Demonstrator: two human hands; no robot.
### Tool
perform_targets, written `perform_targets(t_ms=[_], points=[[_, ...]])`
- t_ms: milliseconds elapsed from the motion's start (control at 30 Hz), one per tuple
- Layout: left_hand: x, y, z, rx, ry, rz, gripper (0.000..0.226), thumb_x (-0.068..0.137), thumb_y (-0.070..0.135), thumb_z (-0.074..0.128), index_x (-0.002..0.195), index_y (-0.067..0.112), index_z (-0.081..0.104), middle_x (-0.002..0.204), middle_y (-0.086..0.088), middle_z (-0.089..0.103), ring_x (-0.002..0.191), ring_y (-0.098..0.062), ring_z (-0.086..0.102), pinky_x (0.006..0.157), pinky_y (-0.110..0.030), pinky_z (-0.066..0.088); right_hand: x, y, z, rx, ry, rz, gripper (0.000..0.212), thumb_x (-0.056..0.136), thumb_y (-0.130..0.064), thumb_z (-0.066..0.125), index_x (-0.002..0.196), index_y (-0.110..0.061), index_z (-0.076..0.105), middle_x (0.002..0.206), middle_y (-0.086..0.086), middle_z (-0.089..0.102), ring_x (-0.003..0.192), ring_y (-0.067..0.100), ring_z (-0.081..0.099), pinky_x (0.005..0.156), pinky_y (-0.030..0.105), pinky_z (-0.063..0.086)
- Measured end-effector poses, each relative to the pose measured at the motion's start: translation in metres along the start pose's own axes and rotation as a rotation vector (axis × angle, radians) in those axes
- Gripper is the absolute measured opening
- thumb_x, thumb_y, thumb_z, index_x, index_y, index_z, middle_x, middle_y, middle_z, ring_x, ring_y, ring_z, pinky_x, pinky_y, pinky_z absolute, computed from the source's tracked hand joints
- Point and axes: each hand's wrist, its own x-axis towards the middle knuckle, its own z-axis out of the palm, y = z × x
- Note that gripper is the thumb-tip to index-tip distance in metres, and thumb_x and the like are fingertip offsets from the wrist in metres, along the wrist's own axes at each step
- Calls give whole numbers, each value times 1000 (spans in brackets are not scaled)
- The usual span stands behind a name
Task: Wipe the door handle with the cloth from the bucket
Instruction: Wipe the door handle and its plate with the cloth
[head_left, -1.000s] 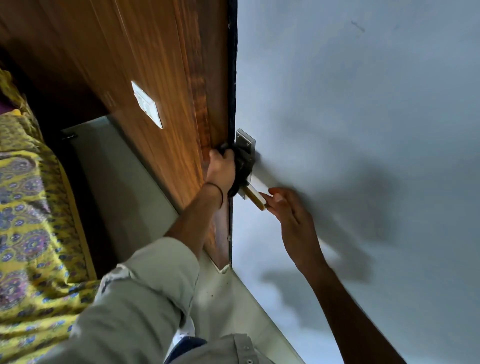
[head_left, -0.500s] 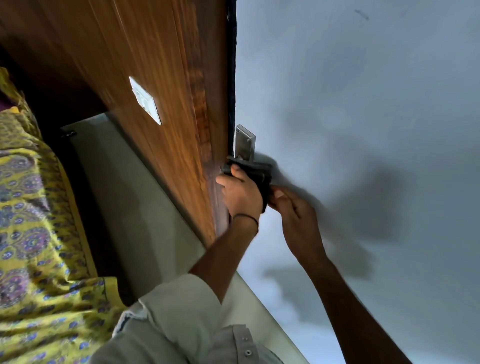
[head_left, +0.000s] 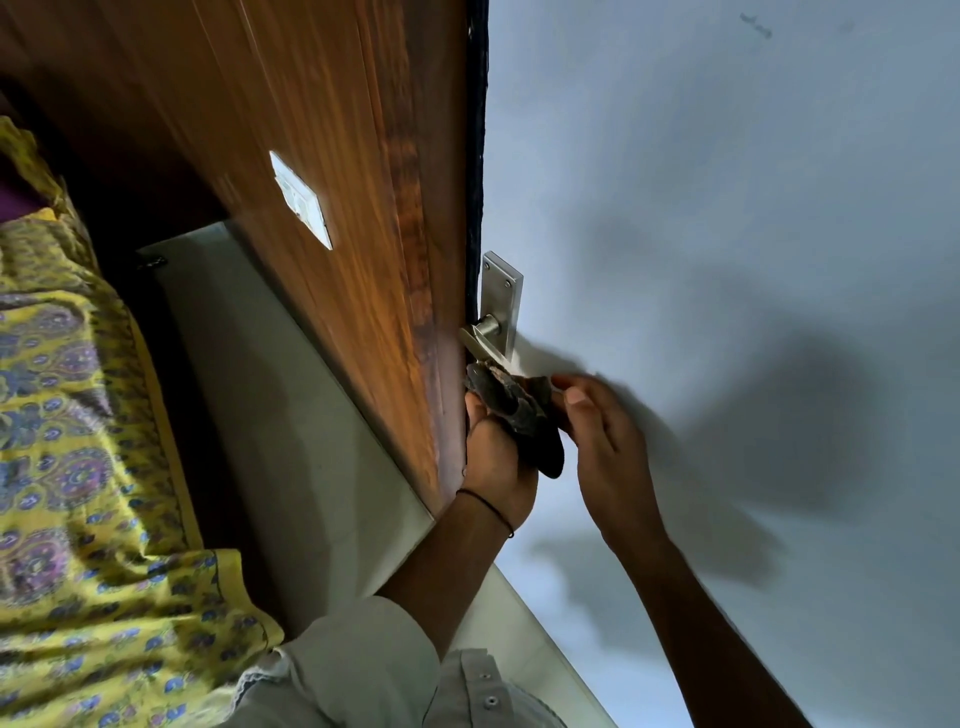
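Observation:
The metal door handle (head_left: 488, 332) sits on a grey door (head_left: 727, 260), its backplate and the root of its lever bare. A dark cloth (head_left: 519, 415) wraps the lower end of the lever and hides it. My left hand (head_left: 496, 462) grips the cloth from below, beside the wooden frame. My right hand (head_left: 602, 441) reaches in from the right, and its thumb and fingertips pinch the cloth's right edge. No bucket is in view.
A brown wooden panel (head_left: 337, 156) with a white switch plate (head_left: 301, 200) stands just left of the handle. Yellow patterned fabric (head_left: 78, 467) fills the left side. A pale ledge (head_left: 291, 415) runs between them.
My left hand has slid the cloth from the backplate down along the lever, uncovering the plate and the lever's root. My right hand stays at the lever's end.

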Motion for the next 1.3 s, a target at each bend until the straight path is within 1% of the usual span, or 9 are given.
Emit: perform_targets(t_ms=[100,167,233,367,500,667,900,1100,1300], points=[[7,21,13,-105,84,-11,50,103,43,28,132,8,50,97,-9,65,83,-18,59,79,-26,50,-2,-4,2,-51,-1,-28,23,94,-34,43,98,-38,66,98,-16,73,100,9,68,89,28,51],[14,34,19,-62,153,56,42,105,32,28,141,13,42,109,-12,63,78,-13,55,69,-23,48,-3,-4,3,-88,7,-49,24,95,-35,43,102,-31,65,97,-16,71,97,9,67,85,26,50],[13,34,19,76,197,138,32,106,17,27,133,20,43,106,-7,57,87,-16,55,82,-27,48,-3,-3,3,-101,8,-44,23,95,-36,42,101,-33,64,98,-17,71,97,9,68,85,28,50],[-15,5,14,142,93,134,44,107,34,17,133,15,48,115,-5,56,109,-17,51,112,-39,36,-2,-2,2,-73,10,-16,25,94,-36,44,102,-32,67,101,-12,74,103,12,68,96,38,52],[-11,-4,6,123,28,81,58,104,48,16,143,13,41,124,-14,60,117,-23,56,110,-37,39,-1,-4,0,-84,7,1,27,93,-36,44,105,-28,67,102,-8,74,102,11,68,97,37,52],[0,21,10,106,71,171,37,108,19,21,142,22,34,94,-3,57,72,-8,63,77,-26,50,-2,-8,1,-107,13,-1,23,95,-36,44,96,-31,66,101,-3,74,102,20,69,95,42,51],[-20,-5,7,211,24,175,37,106,24,32,141,15,35,113,-3,62,101,-17,60,101,-38,48,-6,-14,1,-96,-5,-26,21,102,-22,46,94,-19,65,93,-1,71,89,12,66,81,21,50],[11,11,0,130,71,110,63,97,44,35,146,4,30,98,-7,53,84,-17,54,77,-27,48,-1,-15,-1,-93,-2,18,27,94,-31,45,91,-16,67,98,8,74,100,26,69,98,49,51],[-22,-6,1,267,34,172,31,107,21,26,134,24,40,114,-5,56,104,-20,54,88,-24,48,-6,-17,0,-108,0,10,29,99,-24,45,101,-8,69,99,7,74,98,20,69,95,42,52]])
